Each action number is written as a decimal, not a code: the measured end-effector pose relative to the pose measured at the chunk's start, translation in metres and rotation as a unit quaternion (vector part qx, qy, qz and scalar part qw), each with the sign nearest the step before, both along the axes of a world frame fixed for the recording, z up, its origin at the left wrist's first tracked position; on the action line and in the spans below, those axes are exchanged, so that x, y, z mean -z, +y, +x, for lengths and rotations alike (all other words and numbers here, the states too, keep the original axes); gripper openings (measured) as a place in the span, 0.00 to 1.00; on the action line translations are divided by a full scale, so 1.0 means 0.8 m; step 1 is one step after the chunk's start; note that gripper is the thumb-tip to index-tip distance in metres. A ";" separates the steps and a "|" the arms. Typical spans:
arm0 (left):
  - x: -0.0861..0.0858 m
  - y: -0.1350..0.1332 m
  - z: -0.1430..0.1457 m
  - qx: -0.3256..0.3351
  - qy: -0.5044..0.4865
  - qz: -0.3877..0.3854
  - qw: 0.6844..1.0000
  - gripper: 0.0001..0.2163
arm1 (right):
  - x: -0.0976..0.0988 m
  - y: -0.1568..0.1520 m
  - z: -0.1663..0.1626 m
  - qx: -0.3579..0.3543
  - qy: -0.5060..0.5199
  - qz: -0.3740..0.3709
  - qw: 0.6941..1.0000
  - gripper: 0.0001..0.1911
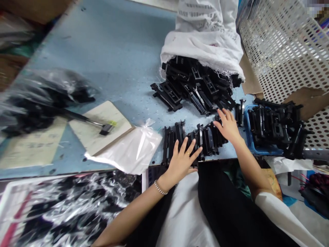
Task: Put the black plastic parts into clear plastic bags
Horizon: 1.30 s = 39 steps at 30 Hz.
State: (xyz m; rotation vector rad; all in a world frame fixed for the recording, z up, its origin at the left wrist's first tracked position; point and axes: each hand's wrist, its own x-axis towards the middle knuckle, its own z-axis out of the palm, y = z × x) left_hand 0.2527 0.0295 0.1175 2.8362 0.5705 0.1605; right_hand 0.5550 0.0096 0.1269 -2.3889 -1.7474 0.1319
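A row of narrow black plastic parts [205, 139] lies side by side along the table's front edge. My left hand [183, 155] rests over the middle of this row with its fingers spread, and it grips nothing. At the right end of the row is my right hand [228, 126], fingers apart, its thumb and fingertips at the last parts; whether they touch is hard to tell. Behind the row, a heap of similar black parts [197, 84] spills from a white woven sack [203, 44].
On the right, a blue basket [250, 137] full of black parts stands by a white perforated crate [282, 51]. Left of the row lie a clear plastic bag [140, 147], a pale block [105, 111] and a black-handled tool [89, 120]. A bin of bagged parts [77, 206] sits below the edge.
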 end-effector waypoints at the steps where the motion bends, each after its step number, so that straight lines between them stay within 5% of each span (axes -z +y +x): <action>1: 0.001 0.000 -0.003 0.000 -0.012 0.003 1.000 0.43 | 0.003 -0.019 -0.009 -0.029 0.024 -0.006 0.999 0.33; 6: 0.008 0.012 0.000 0.001 -0.086 0.024 0.996 0.19 | 0.026 -0.086 -0.025 -0.079 0.105 -0.018 0.991 0.30; 14: 0.000 0.016 -0.008 -0.004 -0.160 -0.002 0.987 0.17 | 0.013 -0.095 -0.011 -0.103 0.092 0.005 0.990 0.27; 19: 0.014 0.031 -0.039 -0.181 -0.132 -0.017 0.975 0.26 | -0.017 -0.013 -0.029 -0.197 0.059 0.062 0.977 0.25; 24: 0.043 0.043 -0.040 -0.193 -0.129 -0.075 0.970 0.26 | 0.003 0.124 -0.028 -0.225 -0.022 0.012 0.974 0.25; 28: 0.035 0.046 -0.052 -0.212 -0.215 -0.151 0.941 0.24 | 0.024 0.190 -0.002 -0.226 -0.043 0.007 0.973 0.26; 31: 0.025 0.042 -0.073 -0.259 -0.243 -0.191 0.915 0.23 | 0.028 0.209 0.007 -0.222 -0.037 0.013 0.974 0.27; 34: 0.029 0.033 -0.087 -0.295 -0.173 -0.165 0.925 0.31 | 0.022 0.211 -0.002 -0.218 -0.018 0.039 0.975 0.26; 37: 0.042 0.031 -0.087 -0.328 -0.147 -0.168 0.918 0.31 | 0.003 0.195 -0.034 -0.223 0.020 0.070 0.972 0.25; 39: 0.044 0.034 -0.086 -0.362 -0.195 -0.223 0.884 0.27 | -0.019 0.172 -0.063 -0.249 0.079 0.076 0.962 0.24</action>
